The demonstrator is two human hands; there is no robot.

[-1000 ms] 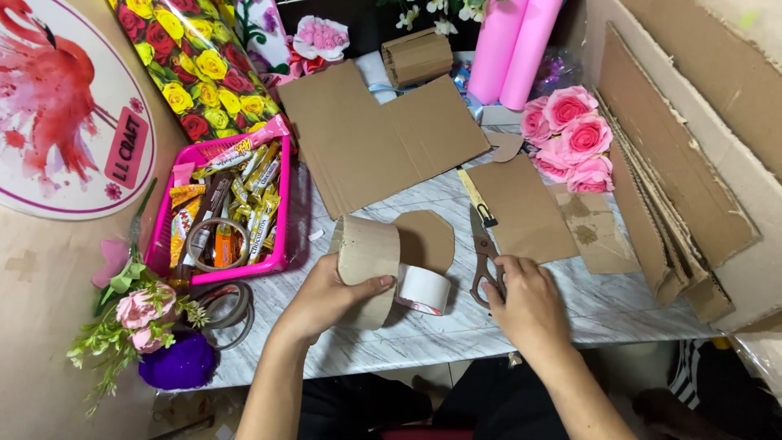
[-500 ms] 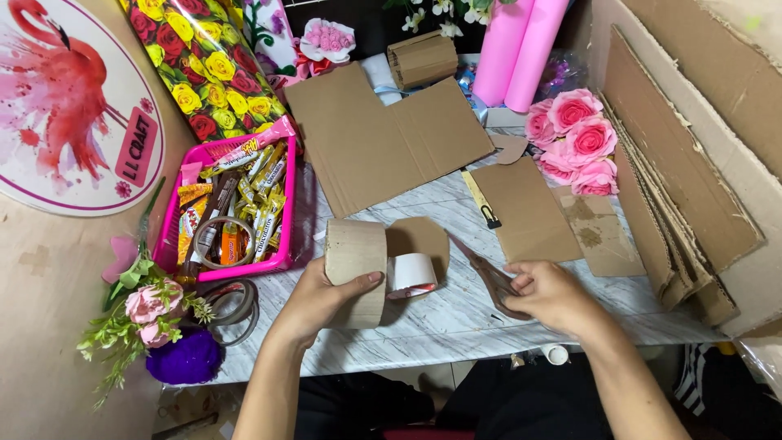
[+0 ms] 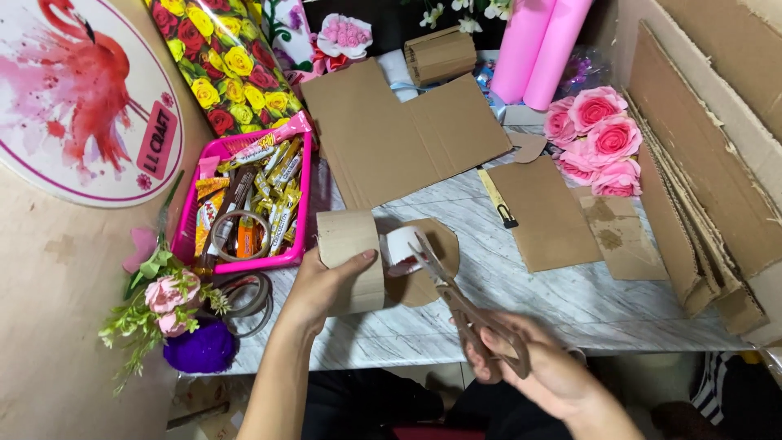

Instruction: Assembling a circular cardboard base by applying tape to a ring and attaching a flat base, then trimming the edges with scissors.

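The right hand (image 3: 546,367), empty-fingered a second ago, now clenches grey metal scissors (image 3: 456,297) angled at the white tape roll (image 3: 401,244), while the left hand (image 3: 322,285) grasps the curved brown cardboard strip (image 3: 350,253) on the marble table (image 3: 570,301).

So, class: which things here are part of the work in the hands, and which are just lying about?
In hand:
left hand holds cardboard roll
right hand holds scissors
tape roll
cardboard disc

Lying about:
pink basket of sweets
paper roses
pink rolls
craft knife
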